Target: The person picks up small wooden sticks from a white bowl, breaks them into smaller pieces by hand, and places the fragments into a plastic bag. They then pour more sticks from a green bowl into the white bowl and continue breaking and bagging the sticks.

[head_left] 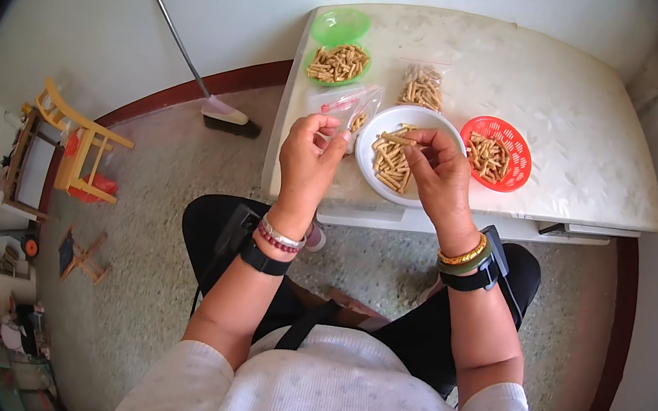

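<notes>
My left hand pinches the edge of a clear plastic bag with red print; a few brown sticks show inside it. Over the white bowl, my right hand holds a short brown stick between thumb and fingers. More brown sticks lie in the bowl under it. Right of the bowl stands a red basket with similar sticks. Behind the bowl lies a filled clear bag. A green bowl of sticks is at the table's back left.
The pale table stands against the wall, with a green lid at its back left corner. On the floor to the left are a broom, a wooden chair and a small folding stool.
</notes>
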### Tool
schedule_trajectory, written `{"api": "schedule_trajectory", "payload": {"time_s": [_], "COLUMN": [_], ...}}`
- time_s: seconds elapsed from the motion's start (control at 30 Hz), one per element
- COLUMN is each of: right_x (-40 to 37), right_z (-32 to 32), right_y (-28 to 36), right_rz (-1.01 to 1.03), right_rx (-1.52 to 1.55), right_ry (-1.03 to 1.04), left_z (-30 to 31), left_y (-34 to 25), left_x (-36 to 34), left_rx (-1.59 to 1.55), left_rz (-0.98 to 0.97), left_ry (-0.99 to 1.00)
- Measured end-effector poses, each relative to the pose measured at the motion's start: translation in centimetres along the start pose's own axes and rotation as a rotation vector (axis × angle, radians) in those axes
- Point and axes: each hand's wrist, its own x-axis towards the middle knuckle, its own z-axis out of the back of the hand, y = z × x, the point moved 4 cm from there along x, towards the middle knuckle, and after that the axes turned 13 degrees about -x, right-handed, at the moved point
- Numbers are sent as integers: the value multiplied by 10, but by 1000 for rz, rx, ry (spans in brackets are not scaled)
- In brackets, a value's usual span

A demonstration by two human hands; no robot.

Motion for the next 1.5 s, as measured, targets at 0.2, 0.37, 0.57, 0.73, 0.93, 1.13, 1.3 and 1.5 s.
{"api": "schedule_trajectory", "payload": {"time_s": [0.2,0.37,0.57,0.73,0.93,1.13,1.3,1.5], "right_x": [21,39,55,57,56,53,64,96], "right_z": [-12,-39,-59,-64,-62,-49,-35,5], "right_y": [19,12,-7,-8,-10,-2,-5,-14], "right_rz": [205,324,360,340,292,273,164,10], "right_rx": [-407,-587,-771,-801,-795,-587,-323,-671], "right_ry": [-124,-45,-15,-1,20,10,1,70], "left_z": [-13,-19,-17,-11,-7,4,2,-2], "left_y": [19,41,60,56,56,62,68,74], "left_x": [25,34,34,33,34,42,64,68], "left_rx": [249,188,-126,-156,-366,-566,-660,-747], "left_rz": [-48,73,149,181,385,441,493,526], "left_ry": [49,116,60,79,65,-2,94,227]}}
